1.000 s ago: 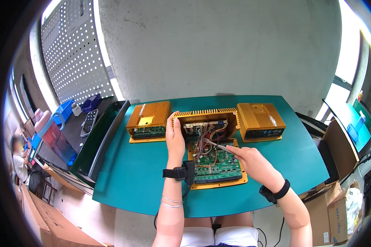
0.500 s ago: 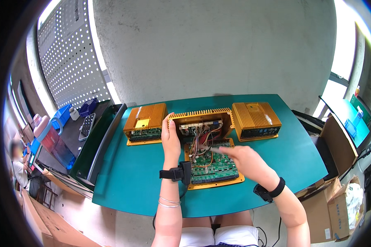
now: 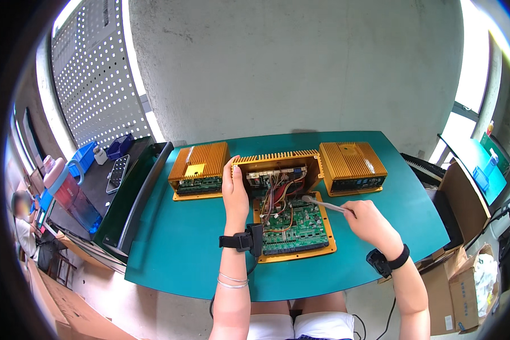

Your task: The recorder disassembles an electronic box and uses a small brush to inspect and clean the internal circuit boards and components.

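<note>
Head view: left hand (image 3: 236, 191) clasped the left edge of the upright gold finned-metal case (image 3: 286, 157), at its 2 o'clock. Right hand (image 3: 371, 224) pinched a slim grey tool (image 3: 330, 206), tip toward 10 o'clock; green rectangular circuit board (image 3: 300, 235) lay at that hand's 9 o'clock.

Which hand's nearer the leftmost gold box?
Left. The left hand is just right of the leftmost gold box, its grip on the left edge of the open gold housing; the right hand is farther right, past the green circuit board.
</note>
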Action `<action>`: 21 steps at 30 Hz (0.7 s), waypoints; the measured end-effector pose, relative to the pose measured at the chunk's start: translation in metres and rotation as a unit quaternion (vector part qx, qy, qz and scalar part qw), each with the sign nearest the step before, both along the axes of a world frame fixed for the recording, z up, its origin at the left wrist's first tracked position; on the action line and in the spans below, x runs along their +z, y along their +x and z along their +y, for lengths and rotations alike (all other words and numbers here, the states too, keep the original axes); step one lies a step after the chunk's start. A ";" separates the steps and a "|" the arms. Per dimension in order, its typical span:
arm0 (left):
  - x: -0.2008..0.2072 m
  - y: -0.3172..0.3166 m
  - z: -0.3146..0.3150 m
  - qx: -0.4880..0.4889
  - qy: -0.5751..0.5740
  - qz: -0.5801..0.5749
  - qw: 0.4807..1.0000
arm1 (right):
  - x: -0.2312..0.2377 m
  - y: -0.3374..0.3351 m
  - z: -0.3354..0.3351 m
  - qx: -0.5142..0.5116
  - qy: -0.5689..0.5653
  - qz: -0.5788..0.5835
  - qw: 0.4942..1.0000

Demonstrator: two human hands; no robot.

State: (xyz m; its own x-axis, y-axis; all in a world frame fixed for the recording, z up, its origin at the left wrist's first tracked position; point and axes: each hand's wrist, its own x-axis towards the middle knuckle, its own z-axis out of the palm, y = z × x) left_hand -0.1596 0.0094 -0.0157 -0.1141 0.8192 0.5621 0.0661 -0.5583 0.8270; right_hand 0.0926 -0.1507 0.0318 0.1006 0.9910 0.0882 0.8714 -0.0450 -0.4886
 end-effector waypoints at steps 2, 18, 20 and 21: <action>0.002 0.003 0.000 -0.004 0.003 0.000 1.000 | -0.018 0.010 0.009 0.085 0.088 -0.012 0.992; -0.002 0.001 0.004 -0.006 0.010 -0.006 1.000 | -0.004 -0.004 0.042 0.063 0.053 -0.012 0.997; -0.003 0.001 0.006 -0.006 0.008 -0.004 1.000 | -0.017 -0.005 0.052 0.065 0.064 -0.020 0.996; -0.004 0.001 0.005 -0.009 0.007 -0.007 1.000 | -0.021 -0.005 0.056 0.069 0.077 -0.028 0.994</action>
